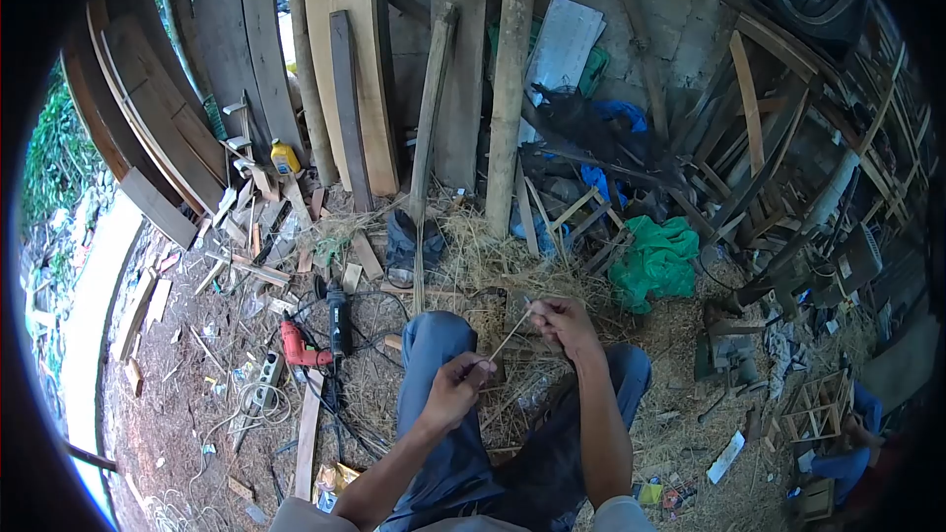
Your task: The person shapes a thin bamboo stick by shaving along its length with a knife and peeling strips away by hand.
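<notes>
A thin, pale strip [509,337], like a sliver of wood or bamboo, slants between my two hands above my knees. My left hand [458,389] is closed in a pinch on its lower end. The fingers of my right hand [566,327] are closed around its upper end. Something small and greyish shows at the right fingertips, too small to make out. Below the hands are my legs in blue-grey trousers [434,360], with straw and shavings on the ground between them.
To the left lie a red power drill [302,346], a dark power tool [338,320] and a power strip [264,382] with tangled cords. Boards [345,69] lean at the back. A green plastic bag [653,263] lies right. Another person [849,453] sits at far right.
</notes>
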Available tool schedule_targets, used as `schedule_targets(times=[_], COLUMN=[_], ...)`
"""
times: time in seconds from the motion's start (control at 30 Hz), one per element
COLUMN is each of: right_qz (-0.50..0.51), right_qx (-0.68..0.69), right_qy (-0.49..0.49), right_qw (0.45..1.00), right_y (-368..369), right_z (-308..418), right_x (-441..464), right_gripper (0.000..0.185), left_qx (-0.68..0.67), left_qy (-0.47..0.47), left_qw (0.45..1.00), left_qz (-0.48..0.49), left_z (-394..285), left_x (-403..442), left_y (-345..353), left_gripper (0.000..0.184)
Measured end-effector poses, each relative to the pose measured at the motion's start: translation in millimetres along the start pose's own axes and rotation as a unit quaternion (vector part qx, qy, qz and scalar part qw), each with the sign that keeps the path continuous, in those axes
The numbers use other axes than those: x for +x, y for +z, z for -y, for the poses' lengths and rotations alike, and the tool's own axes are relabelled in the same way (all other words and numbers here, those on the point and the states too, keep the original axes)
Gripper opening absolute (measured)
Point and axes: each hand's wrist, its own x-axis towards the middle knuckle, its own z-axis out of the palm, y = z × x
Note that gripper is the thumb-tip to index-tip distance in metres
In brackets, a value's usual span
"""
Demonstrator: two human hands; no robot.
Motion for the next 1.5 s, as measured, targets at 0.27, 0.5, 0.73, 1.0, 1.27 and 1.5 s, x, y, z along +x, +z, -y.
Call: schedule_targets(times=[0.27, 0.5, 0.73, 1.0, 1.27, 1.5], right_qz=[-0.038, -0.201, 0.016, 0.099, 0.071, 0.026], right_qx=[-0.013, 0.040, 0.077, 0.036, 0.019, 0.032], right_qy=[-0.007, -0.141, -0.026, 0.018, 0.015, -0.018], right_qw=[0.999, 0.969, 0.997, 0.994, 0.997, 0.999], right_y=[-8.9, -53.3, 44.3, 50.7, 45.7, 29.4], right_z=[-2.3, 8.0, -2.5, -0.8, 2.1, 3.7], right_x=[4.3, 14.5, -20.8, -21.9, -22.3, -15.4], right_gripper=[0.018, 0.028, 0.028, 0.022, 0.019, 0.019], left_qx=[0.008, -0.049, 0.022, -0.003, -0.053, -0.139], left_qy=[0.051, -0.013, 0.064, -0.004, -0.031, -0.083], left_qw=[0.999, 0.999, 0.998, 1.000, 0.998, 0.986], left_qz=[0.002, -0.013, -0.020, 0.001, 0.013, 0.033], left_z=[11.4, 1.7, 9.3, -4.7, -4.7, -5.9], left_x=[-0.9, -7.8, 14.7, 7.7, 10.2, 8.4], left_y=[-8.5, -39.9, -11.3, -8.8, -0.2, 1.2], left_gripper=[0.013, 0.016, 0.018, 0.017, 0.018, 0.017])
